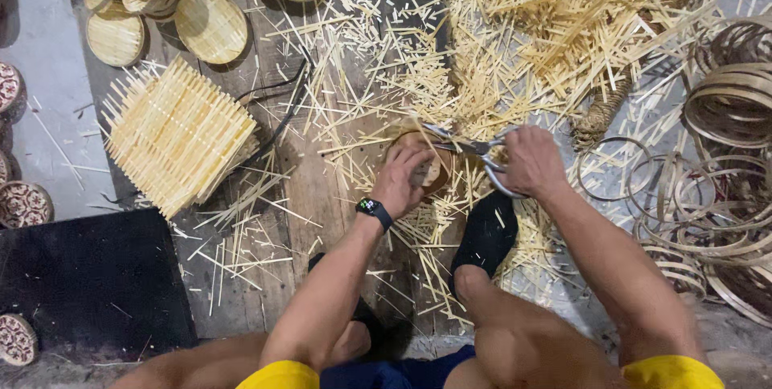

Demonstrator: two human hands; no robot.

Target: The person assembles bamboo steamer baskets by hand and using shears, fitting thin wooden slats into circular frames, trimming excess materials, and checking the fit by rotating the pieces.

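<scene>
1. Head view looks straight down on a person seated low, knees spread, both forearms reaching forward over a wooden board (322, 188).
2. Left hand (400, 180) is bent at the wrist, fingers curled around the near edge of a small round woven disc (425, 165), pressing it against the board. A dark watch (375, 210) sits on that wrist.
3. Right hand (529, 161) is clenched through the handles of metal scissors (470, 148); the blades point left and reach over the top of the disc. Whether the blades are closed I cannot tell.
4. The disc lies at the middle of the picture, between the two hands, just above a foot in a black shoe (486, 235).
5. Pale bamboo slivers (515, 27) cover the board and floor, heaped thickest at upper right and scattered thin toward the left.
6. A square woven mat (177, 133) with loose strip ends lies to the left of the hands, well apart from them.
7. Finished round woven discs (211, 26) are stacked along the top left.
8. Thin bamboo hoops (724, 108) pile up at the right edge, some lying near the right forearm.
9. A black mat (92, 276) covers the floor at lower left, with patterned round pieces (24, 204) beside it on grey floor.
</scene>
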